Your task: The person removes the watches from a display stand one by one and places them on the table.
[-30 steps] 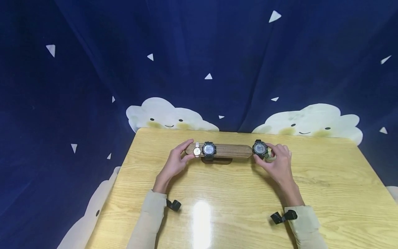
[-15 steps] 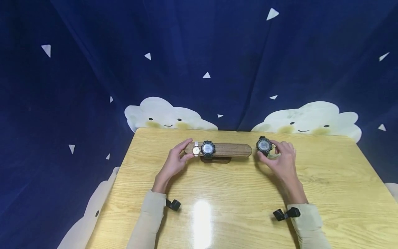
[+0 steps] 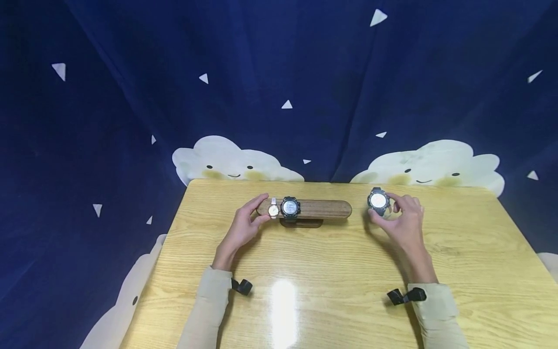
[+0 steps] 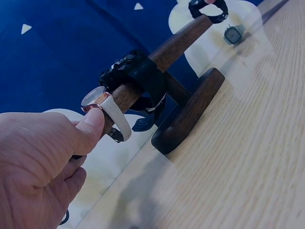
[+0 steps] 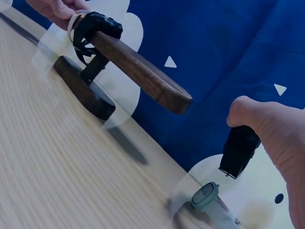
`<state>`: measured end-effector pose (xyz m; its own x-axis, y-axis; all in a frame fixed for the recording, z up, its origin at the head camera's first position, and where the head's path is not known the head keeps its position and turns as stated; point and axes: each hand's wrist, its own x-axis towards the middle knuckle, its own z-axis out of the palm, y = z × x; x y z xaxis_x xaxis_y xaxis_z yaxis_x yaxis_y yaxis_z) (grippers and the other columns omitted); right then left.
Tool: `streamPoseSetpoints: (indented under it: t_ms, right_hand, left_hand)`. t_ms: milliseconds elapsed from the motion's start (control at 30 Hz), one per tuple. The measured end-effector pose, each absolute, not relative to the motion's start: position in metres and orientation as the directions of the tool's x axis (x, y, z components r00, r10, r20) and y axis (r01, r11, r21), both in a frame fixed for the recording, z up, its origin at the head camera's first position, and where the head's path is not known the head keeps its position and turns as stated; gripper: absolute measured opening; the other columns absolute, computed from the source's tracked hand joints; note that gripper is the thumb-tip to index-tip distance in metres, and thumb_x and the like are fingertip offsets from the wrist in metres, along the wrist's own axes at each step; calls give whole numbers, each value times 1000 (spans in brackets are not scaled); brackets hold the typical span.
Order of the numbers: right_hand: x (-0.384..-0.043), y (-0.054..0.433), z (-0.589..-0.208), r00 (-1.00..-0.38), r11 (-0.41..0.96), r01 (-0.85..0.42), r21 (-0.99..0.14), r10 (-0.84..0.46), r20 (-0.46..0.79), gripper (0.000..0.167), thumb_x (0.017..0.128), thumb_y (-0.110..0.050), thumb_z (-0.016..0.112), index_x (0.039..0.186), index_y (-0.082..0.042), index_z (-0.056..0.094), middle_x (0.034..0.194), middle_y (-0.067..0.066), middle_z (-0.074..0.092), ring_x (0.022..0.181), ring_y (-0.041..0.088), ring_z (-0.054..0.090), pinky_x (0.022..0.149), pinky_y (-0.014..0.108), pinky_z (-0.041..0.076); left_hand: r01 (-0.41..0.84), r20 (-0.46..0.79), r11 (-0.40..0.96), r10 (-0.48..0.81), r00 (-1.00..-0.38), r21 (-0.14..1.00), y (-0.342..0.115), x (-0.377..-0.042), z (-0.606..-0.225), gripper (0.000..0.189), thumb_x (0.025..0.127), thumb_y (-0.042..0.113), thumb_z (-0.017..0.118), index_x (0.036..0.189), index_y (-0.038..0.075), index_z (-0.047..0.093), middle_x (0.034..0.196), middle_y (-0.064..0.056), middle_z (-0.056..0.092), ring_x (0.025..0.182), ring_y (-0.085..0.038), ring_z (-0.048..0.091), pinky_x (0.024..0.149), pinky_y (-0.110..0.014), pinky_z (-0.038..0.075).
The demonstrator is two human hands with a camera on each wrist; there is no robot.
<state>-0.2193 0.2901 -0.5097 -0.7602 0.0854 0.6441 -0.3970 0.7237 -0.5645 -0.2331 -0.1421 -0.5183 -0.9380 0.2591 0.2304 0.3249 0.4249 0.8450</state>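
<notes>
My left hand (image 3: 241, 228) grips the left end of a dark wooden watch stand (image 3: 327, 208), thumb beside a small white-strapped watch (image 3: 273, 210). Beside that one, a chunky black watch (image 3: 290, 207) is looped round the bar. Off the bar's right end, my right hand (image 3: 406, 224) pinches a second black watch (image 3: 378, 199) between thumb and fingers, its face up and its strap closed in a loop. In the right wrist view this watch (image 5: 238, 150) hangs above the table, apart from the bar's bare end.
A pale green watch (image 5: 205, 195) lies on the wooden table (image 3: 331, 281) below my right hand, mostly hidden in the head view. The stand's foot (image 4: 190, 112) rests on the table near its back edge. A dark blue curtain (image 3: 261, 58) with clouds hangs behind.
My right hand has moved right with the black watch, from close by the bar's end to a wider gap from it. My left hand keeps its grip on the stand.
</notes>
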Motion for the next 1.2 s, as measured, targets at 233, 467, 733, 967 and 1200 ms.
streamPoseSetpoints:
  t_ms: [233,467,733,967,1200]
  right_hand:
    - [-219,298,-509,-747,730,-399,-555,91,658,58,64,-12,95,115,6,73,73,16,48,79,21,33,79,31,22]
    - [-218,304,-505,-779,731,-350,-585,120,615,57,67,-11,93,118,5,72,75,14,47,81,22,35,83,32,24]
    - [-217,310,-505,-774,738,-343,-581,128,620,58,65,-10,93,116,6,72,74,16,48,79,22,35,84,32,24]
    - [-218,316,-509,-785,738,-321,-593,143,603,59,65,-8,93,118,6,72,75,18,49,80,22,35,83,32,24]
    - [-217,320,-512,-784,750,-299,-590,160,600,58,65,-6,91,118,7,72,75,18,48,81,22,35,81,32,22]
  left_hand:
    - [317,223,409,261,-939,856,-143,-233,-519,65,92,3,74,153,5,51,158,-19,48,148,-35,44,125,-43,33]
    - [330,237,407,263,-935,852,-143,-233,-519,64,92,2,74,152,5,52,158,-18,48,148,-34,44,125,-43,34]
    - [310,220,404,253,-942,861,-141,-232,-517,64,92,3,74,152,8,53,158,-17,48,148,-33,44,125,-41,34]
    - [304,213,408,254,-944,861,-141,-233,-517,65,92,3,74,153,9,52,158,-17,48,149,-33,43,125,-43,34]
    - [315,223,415,256,-941,854,-142,-232,-516,64,92,3,74,152,5,52,158,-18,49,148,-34,44,125,-44,34]
